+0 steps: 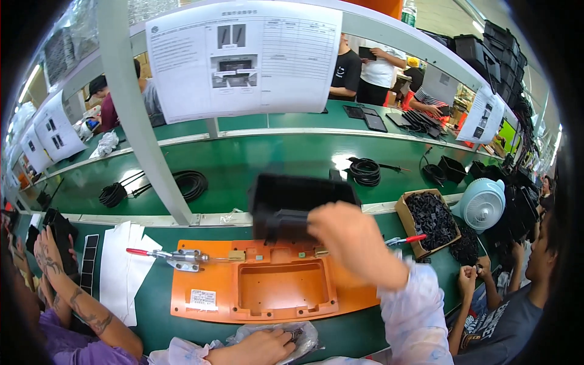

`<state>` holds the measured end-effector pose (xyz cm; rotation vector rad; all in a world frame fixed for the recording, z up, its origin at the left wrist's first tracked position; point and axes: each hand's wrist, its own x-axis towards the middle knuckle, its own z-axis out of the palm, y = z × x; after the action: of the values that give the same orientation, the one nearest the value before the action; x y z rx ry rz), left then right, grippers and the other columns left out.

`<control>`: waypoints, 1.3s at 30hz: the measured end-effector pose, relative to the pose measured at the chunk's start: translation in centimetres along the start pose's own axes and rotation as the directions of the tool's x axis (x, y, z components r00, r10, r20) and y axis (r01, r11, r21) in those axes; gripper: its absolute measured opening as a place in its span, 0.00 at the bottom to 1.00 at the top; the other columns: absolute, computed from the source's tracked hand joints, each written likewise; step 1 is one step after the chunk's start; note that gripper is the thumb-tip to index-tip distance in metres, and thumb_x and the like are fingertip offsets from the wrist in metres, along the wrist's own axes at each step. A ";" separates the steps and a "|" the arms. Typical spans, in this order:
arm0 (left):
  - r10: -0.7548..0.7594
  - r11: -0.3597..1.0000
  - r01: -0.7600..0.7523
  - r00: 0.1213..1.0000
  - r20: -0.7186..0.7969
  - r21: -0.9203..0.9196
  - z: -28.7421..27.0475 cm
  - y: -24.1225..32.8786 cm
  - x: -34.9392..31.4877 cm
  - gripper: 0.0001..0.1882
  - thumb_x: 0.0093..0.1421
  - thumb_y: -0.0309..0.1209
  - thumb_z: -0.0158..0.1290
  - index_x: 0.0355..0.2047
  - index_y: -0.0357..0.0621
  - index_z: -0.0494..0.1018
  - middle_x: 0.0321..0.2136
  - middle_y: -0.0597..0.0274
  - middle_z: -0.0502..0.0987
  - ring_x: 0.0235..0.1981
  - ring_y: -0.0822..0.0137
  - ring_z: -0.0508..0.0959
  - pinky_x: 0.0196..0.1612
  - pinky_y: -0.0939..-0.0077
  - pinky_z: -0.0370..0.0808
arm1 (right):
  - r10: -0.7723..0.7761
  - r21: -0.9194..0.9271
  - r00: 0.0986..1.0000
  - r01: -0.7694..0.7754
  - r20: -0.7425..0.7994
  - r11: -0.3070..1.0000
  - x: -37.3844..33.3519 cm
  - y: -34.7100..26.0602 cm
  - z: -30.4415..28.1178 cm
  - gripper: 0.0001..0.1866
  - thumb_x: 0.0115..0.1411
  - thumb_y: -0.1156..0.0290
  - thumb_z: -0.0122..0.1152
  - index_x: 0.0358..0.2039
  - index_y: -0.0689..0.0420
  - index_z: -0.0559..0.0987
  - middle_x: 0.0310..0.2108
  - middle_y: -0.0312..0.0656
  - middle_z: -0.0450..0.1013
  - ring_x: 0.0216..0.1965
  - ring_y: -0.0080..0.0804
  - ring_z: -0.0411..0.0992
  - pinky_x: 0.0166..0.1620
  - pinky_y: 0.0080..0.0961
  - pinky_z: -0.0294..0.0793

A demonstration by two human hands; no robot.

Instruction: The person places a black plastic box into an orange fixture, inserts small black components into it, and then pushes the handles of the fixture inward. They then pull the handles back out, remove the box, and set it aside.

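My right hand (350,237) grips a black plastic box-shaped housing (286,198) by its near right side. The housing is raised over the far edge of an orange fixture (204,277), and both the hand and the housing are slightly blurred. Lower down, my left hand (258,348) rests on a clear plastic bag (307,340) by the table's near edge. Its fingertips are curled over something small and dark at the bag, too small to name. The fixture has a rectangular recess in its middle, and a toggle clamp (182,258) with a red handle stands at its left.
White paper sheets (125,267) lie left of the fixture. A cardboard box (429,222) of small black parts and a pale green fan (482,204) stand to the right. Coiled black cables (365,171) lie on the green belt beyond. Co-workers sit close on both sides.
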<state>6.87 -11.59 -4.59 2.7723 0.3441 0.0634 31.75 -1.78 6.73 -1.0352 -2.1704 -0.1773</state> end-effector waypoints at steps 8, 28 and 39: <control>0.046 0.999 -0.046 0.999 0.012 0.024 -0.5 -0.2 0.3 0.06 0.56 0.28 0.52 0.34 0.40 0.73 0.32 0.60 0.74 0.35 0.62 0.78 0.35 0.71 0.78 | 0.151 -0.113 0.988 -0.155 -0.038 0.981 4.2 19.5 10.1 0.10 0.53 0.72 0.68 0.34 0.62 0.85 0.37 0.46 0.73 0.41 0.49 0.73 0.46 0.39 0.74; 0.015 0.999 -0.015 1.000 -0.022 -0.046 -0.9 -0.2 -0.5 0.06 0.55 0.26 0.52 0.32 0.37 0.74 0.32 0.58 0.75 0.37 0.61 0.79 0.35 0.71 0.80 | 0.277 -0.053 0.953 -0.273 0.122 0.961 2.9 10.3 1.7 0.16 0.54 0.70 0.70 0.43 0.60 0.82 0.36 0.49 0.76 0.37 0.45 0.77 0.42 0.37 0.76; -0.278 0.851 0.485 0.742 -0.610 0.201 -11.8 -5.7 -1.5 0.06 0.51 0.27 0.60 0.31 0.44 0.77 0.31 0.63 0.75 0.32 0.60 0.77 0.30 0.66 0.74 | 0.517 0.150 0.824 -0.495 -0.231 0.856 -11.6 0.9 -6.5 0.07 0.59 0.82 0.62 0.39 0.66 0.81 0.35 0.45 0.77 0.35 0.31 0.75 0.38 0.22 0.73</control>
<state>3.09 -2.91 4.52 2.8925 1.1946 0.8061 40.87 -11.00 3.71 -1.4141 -1.5844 0.0268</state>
